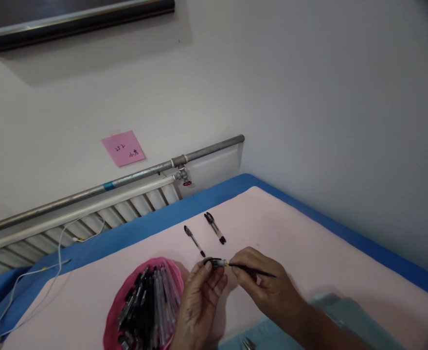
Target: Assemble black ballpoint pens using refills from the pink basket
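Observation:
Between the thumb and fingers of my left hand (pixel 201 291) is a black pen cap (pixel 217 262) with a clip, its pale grip end facing right. My right hand (pixel 267 279) pinches a thin dark pen refill (pixel 256 271) with a yellowish tip. That tip meets the pale end of the cap; whether it is inside or just touching, I cannot tell. Beyond my hands, a capped black pen (pixel 195 240) lies on the pink table cover, and a pair of similar pens (pixel 215 227) lies side by side to its right.
Left of my hands stands a pink basket (pixel 108 316) full of black and clear pen parts. A metal object (pixel 248 344) lies at the bottom edge on light blue cloth. White cables (pixel 59 257) cross the left side. A radiator (pixel 126 209) and pipe run along the wall.

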A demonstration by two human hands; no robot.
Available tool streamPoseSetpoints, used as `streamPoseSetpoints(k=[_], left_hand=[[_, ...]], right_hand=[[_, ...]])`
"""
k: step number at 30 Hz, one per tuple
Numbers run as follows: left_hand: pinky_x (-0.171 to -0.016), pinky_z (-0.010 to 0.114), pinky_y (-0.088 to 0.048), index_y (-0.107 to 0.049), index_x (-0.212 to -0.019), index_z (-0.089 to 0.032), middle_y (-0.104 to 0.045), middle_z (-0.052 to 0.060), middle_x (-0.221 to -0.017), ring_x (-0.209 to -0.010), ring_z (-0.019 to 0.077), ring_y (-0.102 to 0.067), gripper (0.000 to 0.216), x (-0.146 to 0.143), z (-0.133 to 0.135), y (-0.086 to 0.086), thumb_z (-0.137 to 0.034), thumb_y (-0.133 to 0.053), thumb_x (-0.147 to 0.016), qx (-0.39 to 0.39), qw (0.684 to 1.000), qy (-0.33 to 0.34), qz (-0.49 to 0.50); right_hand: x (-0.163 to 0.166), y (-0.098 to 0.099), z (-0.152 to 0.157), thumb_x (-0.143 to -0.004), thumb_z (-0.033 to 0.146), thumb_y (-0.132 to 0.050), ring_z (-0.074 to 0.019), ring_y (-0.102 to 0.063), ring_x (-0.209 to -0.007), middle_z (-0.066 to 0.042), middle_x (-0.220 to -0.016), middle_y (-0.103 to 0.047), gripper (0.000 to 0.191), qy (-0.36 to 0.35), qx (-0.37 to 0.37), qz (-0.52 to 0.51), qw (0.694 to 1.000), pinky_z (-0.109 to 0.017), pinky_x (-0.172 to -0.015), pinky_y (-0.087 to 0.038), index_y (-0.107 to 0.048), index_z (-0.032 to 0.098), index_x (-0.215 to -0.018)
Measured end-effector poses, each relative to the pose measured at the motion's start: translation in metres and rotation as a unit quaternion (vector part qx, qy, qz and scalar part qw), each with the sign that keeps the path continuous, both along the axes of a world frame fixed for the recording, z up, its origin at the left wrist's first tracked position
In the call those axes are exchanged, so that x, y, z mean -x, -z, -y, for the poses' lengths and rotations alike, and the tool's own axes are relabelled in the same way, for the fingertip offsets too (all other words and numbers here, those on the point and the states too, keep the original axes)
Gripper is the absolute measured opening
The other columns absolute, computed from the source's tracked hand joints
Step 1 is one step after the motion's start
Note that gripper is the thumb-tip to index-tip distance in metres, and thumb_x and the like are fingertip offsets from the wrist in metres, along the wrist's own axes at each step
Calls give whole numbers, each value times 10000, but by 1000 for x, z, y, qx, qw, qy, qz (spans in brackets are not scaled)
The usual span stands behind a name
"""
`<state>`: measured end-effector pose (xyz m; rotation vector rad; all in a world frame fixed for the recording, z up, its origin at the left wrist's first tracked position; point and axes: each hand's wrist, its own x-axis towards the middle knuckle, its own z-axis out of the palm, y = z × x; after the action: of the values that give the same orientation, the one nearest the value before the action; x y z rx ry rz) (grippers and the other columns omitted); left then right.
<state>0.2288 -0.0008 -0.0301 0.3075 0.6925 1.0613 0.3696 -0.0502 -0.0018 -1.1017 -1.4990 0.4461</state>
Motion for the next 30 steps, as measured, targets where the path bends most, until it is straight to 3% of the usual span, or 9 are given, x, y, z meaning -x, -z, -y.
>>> streamPoseSetpoints(k=[5,9,12,16,24,30], left_hand=[[-658,275,-546,-677,-699,-129,-719,55,-687,-639,160,-673,107,1,-1,2,-83,-736,-623,-3,1000,6,-12],[-642,277,-541,-669,-703,-138,-708,33,-674,-622,152,-666,129,2,-1,-3,-106,-755,-612,-33,999,16,-26],[-660,270,-536,-671,-730,-142,-709,29,-699,-643,144,-664,155,2,1,-8,-106,-758,-608,-55,998,21,-29],[-705,270,-533,-673,-765,-142,-714,44,-758,-719,151,-667,169,2,3,-13,-118,-754,-618,-78,996,23,-35],[-718,252,-525,-672,-771,-145,-714,43,-776,-725,140,-663,187,-1,3,-12,-113,-758,-608,-98,993,1,-59],[-684,276,-537,-666,-748,-138,-715,59,-737,-692,162,-672,187,-1,4,-15,-136,-771,-593,-81,994,6,-69]], right_hand=[[-2,-2,0,-801,136,-467,-136,-568,-664,-17,-718,-600,187,-15,14,1,1000,-233,-598,-442,-644,196,-785],[0,-4,-1,-758,192,-530,-133,-537,-605,6,-640,-573,134,6,120,-100,988,-234,-546,-411,-653,194,-705],[4,-2,-4,-729,229,-550,-100,-432,-474,51,-524,-477,104,-20,192,-211,958,-220,-452,-344,-643,188,-708],[9,4,-7,-708,282,-579,-81,-384,-420,68,-465,-459,118,-29,215,-320,922,-212,-417,-310,-619,171,-713],[17,7,-10,-661,296,-653,-67,-410,-415,40,-497,-527,162,-35,254,-434,864,-194,-383,-299,-599,150,-616],[15,6,-11,-608,241,-686,-62,-407,-440,28,-526,-534,147,-69,283,-524,801,-186,-382,-286,-584,141,-574]])
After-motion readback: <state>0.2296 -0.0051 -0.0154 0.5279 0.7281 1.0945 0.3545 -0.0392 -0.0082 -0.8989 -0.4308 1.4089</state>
